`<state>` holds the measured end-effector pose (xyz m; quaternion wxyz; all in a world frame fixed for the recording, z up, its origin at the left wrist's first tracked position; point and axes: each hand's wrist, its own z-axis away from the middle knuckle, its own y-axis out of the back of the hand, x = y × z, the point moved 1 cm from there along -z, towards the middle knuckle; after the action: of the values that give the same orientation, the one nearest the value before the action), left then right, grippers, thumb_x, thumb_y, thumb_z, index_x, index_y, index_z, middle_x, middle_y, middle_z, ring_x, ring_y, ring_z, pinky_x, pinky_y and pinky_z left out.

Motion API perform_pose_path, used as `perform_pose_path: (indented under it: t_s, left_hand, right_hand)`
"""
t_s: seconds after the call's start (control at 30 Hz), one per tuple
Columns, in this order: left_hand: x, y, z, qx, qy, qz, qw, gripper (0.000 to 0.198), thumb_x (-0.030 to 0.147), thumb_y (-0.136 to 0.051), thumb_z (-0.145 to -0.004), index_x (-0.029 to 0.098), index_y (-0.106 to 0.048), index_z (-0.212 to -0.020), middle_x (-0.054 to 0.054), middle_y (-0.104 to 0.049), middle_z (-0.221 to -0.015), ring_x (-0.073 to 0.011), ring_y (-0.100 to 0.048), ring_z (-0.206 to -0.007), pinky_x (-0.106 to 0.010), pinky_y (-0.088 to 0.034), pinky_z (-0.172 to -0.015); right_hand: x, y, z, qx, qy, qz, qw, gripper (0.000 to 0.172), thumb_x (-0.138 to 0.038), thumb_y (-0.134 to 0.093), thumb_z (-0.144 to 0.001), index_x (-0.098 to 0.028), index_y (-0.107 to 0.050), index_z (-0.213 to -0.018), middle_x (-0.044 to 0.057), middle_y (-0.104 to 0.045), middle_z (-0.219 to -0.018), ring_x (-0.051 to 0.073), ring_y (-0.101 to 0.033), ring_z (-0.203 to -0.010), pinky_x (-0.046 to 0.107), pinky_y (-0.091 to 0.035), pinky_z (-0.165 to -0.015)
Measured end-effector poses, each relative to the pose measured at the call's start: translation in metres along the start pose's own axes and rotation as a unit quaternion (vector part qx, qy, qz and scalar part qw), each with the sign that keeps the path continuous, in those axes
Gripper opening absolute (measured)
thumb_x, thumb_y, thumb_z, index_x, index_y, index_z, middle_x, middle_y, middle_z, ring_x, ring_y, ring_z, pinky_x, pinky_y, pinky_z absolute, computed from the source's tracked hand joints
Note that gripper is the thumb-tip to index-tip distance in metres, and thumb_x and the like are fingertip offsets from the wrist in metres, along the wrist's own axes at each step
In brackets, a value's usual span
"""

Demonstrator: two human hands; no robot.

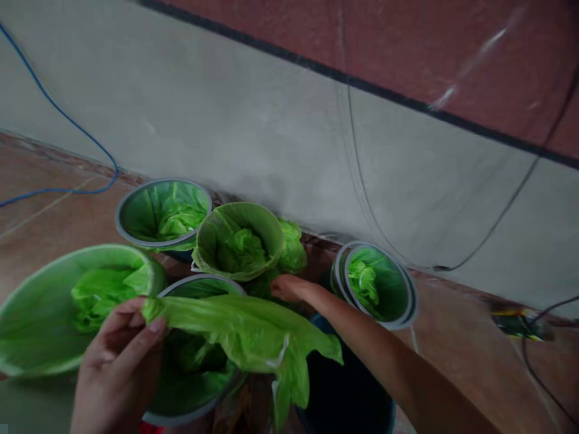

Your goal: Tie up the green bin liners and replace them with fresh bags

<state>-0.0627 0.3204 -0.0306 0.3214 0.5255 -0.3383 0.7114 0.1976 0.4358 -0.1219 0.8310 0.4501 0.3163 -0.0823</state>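
Note:
My left hand (124,355) pinches the bunched end of a bright green plastic bag (244,328) between thumb and fingers. The bag stretches out to the right and hangs over a grey-rimmed bin (190,395) lined in green. My right hand (289,288) reaches low beside a green-lined bin (239,274). Its fingers look curled in, and whatever they grip is hidden. Just behind that hand, more crumpled green plastic (292,247) lies against the bin. Beneath my right forearm stands a dark blue bin (348,386), partly covered by the arm and the hanging bag.
A large pale green bin (27,325) stands at the left, and a grey-rimmed bin (118,217) behind it; both hold green plastic. Stacked bins (412,295) are at right by the wall (253,120). A blue cable (67,117) and dark cables (497,241) trail to the tiled floor (456,337).

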Motion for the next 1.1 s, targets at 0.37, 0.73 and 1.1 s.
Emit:
perform_pose_path:
  t_s: [0.37,0.73,1.1]
  left_hand:
    - [0.059,-0.077,0.068,-0.213,-0.009,0.031,0.977,0.036,0.032,-0.073,-0.059,0.021,-0.057,-0.089,0.001,-0.061,-0.081,-0.0137,-0.06,-0.069,-0.026,-0.052,-0.063]
    - [0.071,-0.102,0.105,-0.337,-0.258,-0.322,0.846,0.051,0.054,-0.062,-0.066,0.018,-0.063,-0.103,0.006,-0.053,-0.056,-0.0133,-0.048,-0.047,-0.025,-0.039,-0.051]
    - [0.078,-0.126,0.213,-0.405,-0.37,-0.366,0.752,0.021,0.033,-0.053,-0.073,0.021,-0.069,-0.079,0.0,-0.069,-0.072,-0.0154,-0.06,-0.064,-0.024,-0.042,-0.061]
  right_hand:
    - [-0.072,0.011,0.209,0.257,0.008,0.044,0.965,0.051,-0.012,-0.063,-0.072,-0.017,-0.058,-0.122,0.014,-0.057,-0.127,0.028,-0.05,-0.119,0.044,-0.034,-0.104]
    - [-0.05,0.068,0.343,0.41,0.014,-0.17,0.896,0.008,-0.024,-0.063,-0.072,-0.018,-0.067,-0.072,0.001,-0.064,-0.078,0.016,-0.058,-0.078,0.026,-0.045,-0.073]
    - [-0.066,0.043,0.425,0.373,-0.033,-0.146,0.916,0.083,-0.026,-0.076,-0.063,-0.02,-0.041,-0.139,0.008,-0.061,-0.123,0.021,-0.058,-0.107,0.034,-0.044,-0.093]
